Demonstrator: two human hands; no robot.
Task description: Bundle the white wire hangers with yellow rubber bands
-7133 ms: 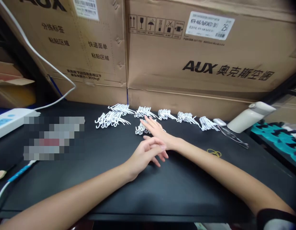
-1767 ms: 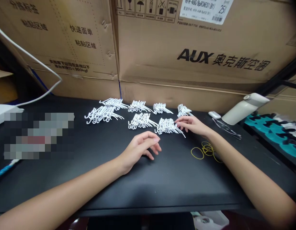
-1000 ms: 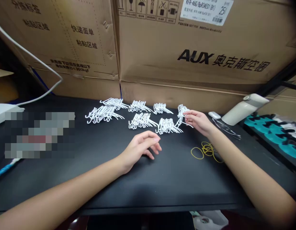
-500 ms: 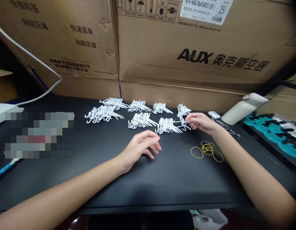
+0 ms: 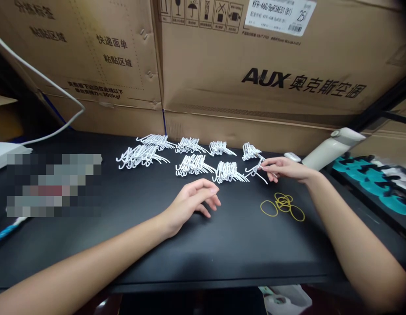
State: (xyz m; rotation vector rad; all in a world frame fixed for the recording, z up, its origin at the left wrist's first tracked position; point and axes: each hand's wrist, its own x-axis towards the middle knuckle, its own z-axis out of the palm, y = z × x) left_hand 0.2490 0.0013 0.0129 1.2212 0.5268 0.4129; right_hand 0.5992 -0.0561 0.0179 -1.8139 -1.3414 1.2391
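Observation:
Bundles of white hooks lie in two rows on the black table [image 5: 190, 253]; one bundle [image 5: 194, 165] is in the middle and another [image 5: 228, 172] just right of it. My right hand [image 5: 278, 168] pinches a few white hooks [image 5: 255, 169] at the right end of the front row, below the back-right bundle [image 5: 250, 151]. My left hand [image 5: 198, 197] hovers or rests in front of the middle bundles, fingers apart and curved, holding nothing. Several yellow rubber bands [image 5: 283, 203] lie below my right hand.
Large cardboard boxes [image 5: 255, 105] stand along the back. At the right are a pale bottle [image 5: 330, 151], a small white object [image 5: 292, 156] and a rack with teal items [image 5: 370, 179]. A white cable [image 5: 52, 81] and a blurred-out object [image 5: 55, 186] are at the left.
My right hand has shifted slightly right with the hooks, which now stand apart from the front-row bundle beside them. My left hand has stayed in place.

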